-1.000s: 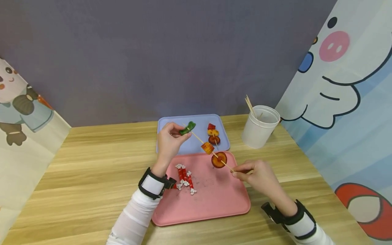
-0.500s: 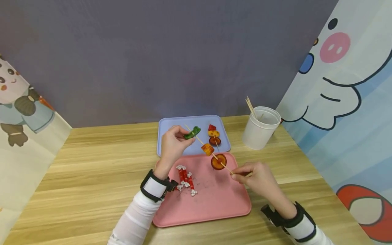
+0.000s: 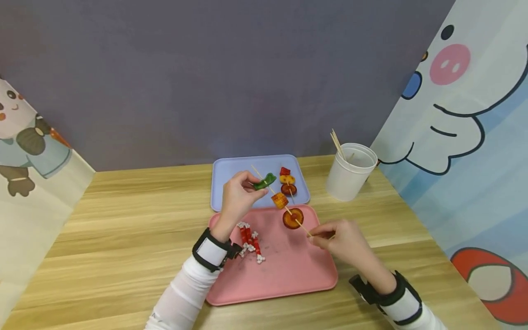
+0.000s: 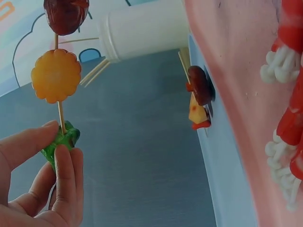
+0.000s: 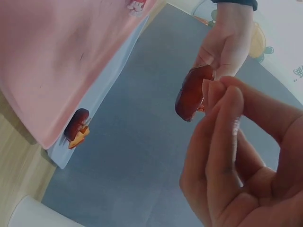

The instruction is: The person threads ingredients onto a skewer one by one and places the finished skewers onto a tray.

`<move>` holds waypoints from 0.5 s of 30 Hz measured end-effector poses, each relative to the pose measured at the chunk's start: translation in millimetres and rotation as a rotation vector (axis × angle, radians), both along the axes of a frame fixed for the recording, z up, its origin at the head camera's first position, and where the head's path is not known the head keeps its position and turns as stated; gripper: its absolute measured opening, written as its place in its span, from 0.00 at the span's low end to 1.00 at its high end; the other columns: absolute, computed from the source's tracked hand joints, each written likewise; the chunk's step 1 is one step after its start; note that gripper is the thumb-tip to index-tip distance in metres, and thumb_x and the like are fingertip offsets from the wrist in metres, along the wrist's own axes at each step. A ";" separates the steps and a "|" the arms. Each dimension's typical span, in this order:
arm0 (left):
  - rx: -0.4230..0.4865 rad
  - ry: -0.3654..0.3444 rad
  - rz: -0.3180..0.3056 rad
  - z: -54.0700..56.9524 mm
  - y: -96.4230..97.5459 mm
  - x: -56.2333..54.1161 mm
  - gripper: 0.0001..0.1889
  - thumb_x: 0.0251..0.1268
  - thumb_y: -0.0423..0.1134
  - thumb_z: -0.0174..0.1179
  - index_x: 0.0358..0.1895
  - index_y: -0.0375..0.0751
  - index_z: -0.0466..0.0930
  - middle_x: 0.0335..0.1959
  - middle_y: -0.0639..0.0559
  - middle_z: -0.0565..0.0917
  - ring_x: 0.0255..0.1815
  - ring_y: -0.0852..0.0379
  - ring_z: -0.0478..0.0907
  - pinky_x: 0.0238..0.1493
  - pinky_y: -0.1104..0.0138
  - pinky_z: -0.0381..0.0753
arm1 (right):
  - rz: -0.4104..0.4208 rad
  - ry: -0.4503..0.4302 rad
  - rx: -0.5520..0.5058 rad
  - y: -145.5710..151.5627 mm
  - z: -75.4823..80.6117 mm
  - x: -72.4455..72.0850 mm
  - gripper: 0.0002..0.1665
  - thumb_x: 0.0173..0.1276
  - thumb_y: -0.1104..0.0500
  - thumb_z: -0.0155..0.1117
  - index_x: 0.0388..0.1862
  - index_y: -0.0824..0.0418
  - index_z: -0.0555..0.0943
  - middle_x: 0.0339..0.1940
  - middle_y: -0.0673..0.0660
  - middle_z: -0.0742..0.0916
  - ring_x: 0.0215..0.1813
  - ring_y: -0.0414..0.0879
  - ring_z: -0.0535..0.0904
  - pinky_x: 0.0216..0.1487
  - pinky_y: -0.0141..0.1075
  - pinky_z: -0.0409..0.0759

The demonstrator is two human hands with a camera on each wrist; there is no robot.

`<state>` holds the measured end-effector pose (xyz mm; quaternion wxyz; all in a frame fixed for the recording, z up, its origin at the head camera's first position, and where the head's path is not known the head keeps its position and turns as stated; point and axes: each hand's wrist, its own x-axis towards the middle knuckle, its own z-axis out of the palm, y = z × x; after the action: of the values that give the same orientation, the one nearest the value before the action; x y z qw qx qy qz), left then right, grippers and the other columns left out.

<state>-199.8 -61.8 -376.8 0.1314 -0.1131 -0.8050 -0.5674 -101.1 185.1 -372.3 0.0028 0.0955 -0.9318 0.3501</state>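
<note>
Thumb and fingers pinched closed, the left hand (image 3: 238,195) has the green piece (image 3: 270,178) on the skewer (image 3: 257,172) — held aloft at the pink tray's (image 3: 288,277) twelve o'clock, slanting from half past ten to half past four. The yellow piece (image 3: 280,200) and brown round piece (image 3: 288,223) follow. At three o'clock, the right hand (image 3: 344,240) pinches the lower end — apparently, its fingertips mostly hiding it close up.

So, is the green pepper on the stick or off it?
On it: in the head view, the stick shows on both sides of the green pepper, its bare tip poking out beyond.
</note>
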 end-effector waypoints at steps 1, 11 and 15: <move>0.003 -0.003 0.001 -0.3 0.1 -0.5 0.11 0.44 0.34 0.74 0.31 0.39 0.81 0.33 0.48 0.81 0.28 0.56 0.81 0.32 0.68 0.83 | 0.004 -0.007 0.006 -1.2 0.1 -0.4 0.06 0.52 0.59 0.74 0.31 0.54 0.89 0.25 0.47 0.87 0.24 0.34 0.79 0.24 0.28 0.77; 0.011 -0.017 -0.023 -5.7 0.5 -10.4 0.12 0.46 0.35 0.73 0.36 0.41 0.82 0.37 0.48 0.83 0.31 0.56 0.83 0.33 0.68 0.83 | 0.147 -0.098 0.000 -12.6 -2.6 -13.1 0.07 0.55 0.56 0.72 0.33 0.58 0.88 0.22 0.45 0.86 0.24 0.36 0.77 0.24 0.29 0.74; 0.009 -0.010 -0.062 -8.6 -6.2 -18.1 0.18 0.51 0.39 0.71 0.47 0.44 0.83 0.44 0.48 0.85 0.38 0.54 0.85 0.39 0.66 0.84 | 0.155 -0.110 0.022 -21.7 -4.6 -24.6 0.07 0.55 0.57 0.72 0.32 0.58 0.89 0.18 0.45 0.85 0.22 0.36 0.76 0.22 0.29 0.72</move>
<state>-217.9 -68.1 -385.4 0.1103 -0.1346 -0.7991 -0.5754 -125.7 163.4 -377.0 -0.0764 0.1479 -0.9243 0.3435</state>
